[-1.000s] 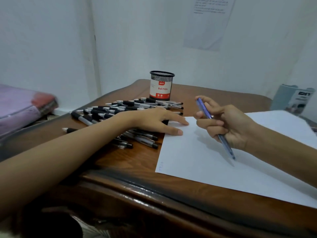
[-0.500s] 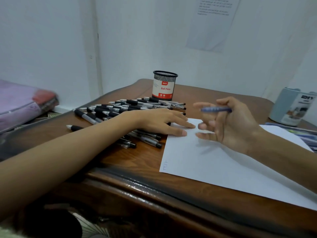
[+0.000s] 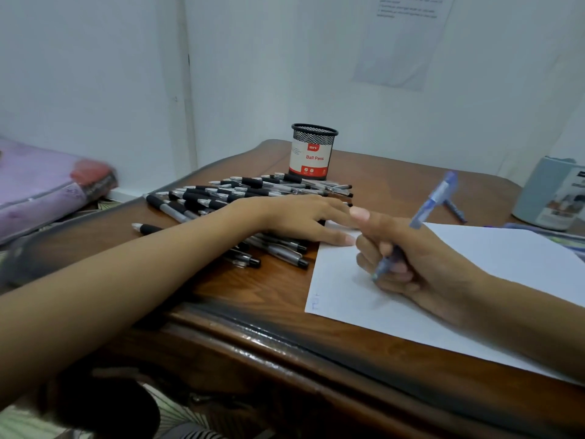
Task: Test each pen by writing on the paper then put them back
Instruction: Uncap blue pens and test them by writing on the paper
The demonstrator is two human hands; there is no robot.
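Observation:
My right hand (image 3: 408, 261) grips a blue pen (image 3: 432, 201) in a writing hold, tip pointing down just above the white paper (image 3: 493, 274). A small blue scribble (image 3: 315, 301) marks the paper's near left corner. My left hand (image 3: 304, 218) lies flat, palm down, fingertips pressing the paper's top left corner, its wrist over a pile of black-and-grey pens (image 3: 234, 198) on the wooden table (image 3: 253, 293). A black mesh pen cup (image 3: 311, 152) labelled "Ball Pens" stands behind the pile.
A pale blue-grey holder (image 3: 552, 198) stands at the right edge, with another blue pen (image 3: 454, 210) lying beside it. A purple bundle (image 3: 44, 182) lies off the table to the left. White walls close in behind.
My right hand has turned the blue pen from lying sideways in the fingers to a writing grip, tip lowered towards the paper. My left hand has stayed on the paper's corner.

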